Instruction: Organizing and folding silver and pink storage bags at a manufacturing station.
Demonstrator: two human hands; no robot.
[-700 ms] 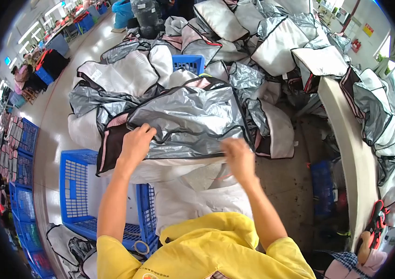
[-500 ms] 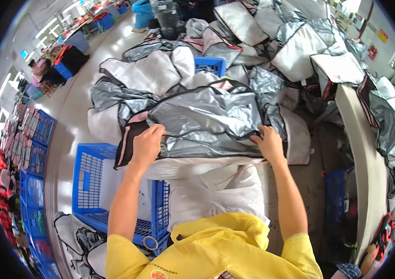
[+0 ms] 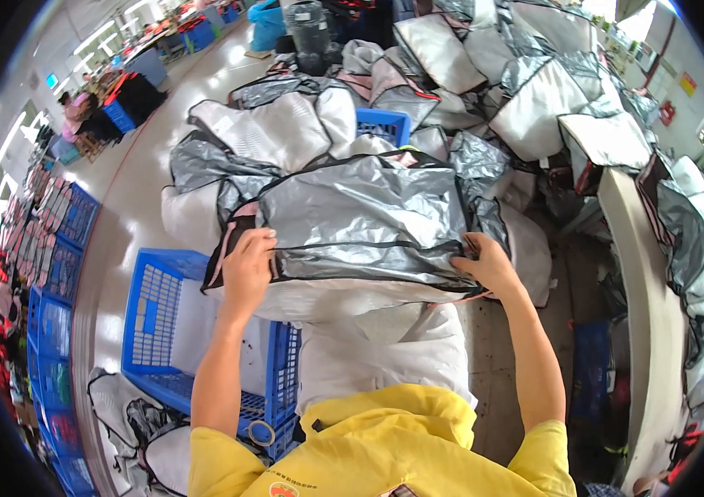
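Note:
A silver foil-lined fabric piece [image 3: 360, 211] with black-bound edges and a white underside lies across in front of my lap. Its left end shows a dark and pink strip. My left hand [image 3: 248, 267] pinches its near left corner, fingers closed on the fabric. At the near right corner my right hand [image 3: 486, 263] grips the bound edge between thumb and fingers. The near edge hangs down slightly over my white-clad legs, and beneath the piece more white and silver fabric is partly hidden.
A blue plastic crate [image 3: 153, 319] stands at my left, with a tape roll [image 3: 262, 432] on its near rim. A large heap of silver and white pieces [image 3: 538, 103] fills the far side. A pale ledge [image 3: 635, 306] runs along the right. Stacked blue crates [image 3: 54, 356] line the far left.
The foil piece looks flatter and more stretched between my hands. My left hand has shifted slightly left and down, my right hand slightly right and down. The whole view has tilted a little.

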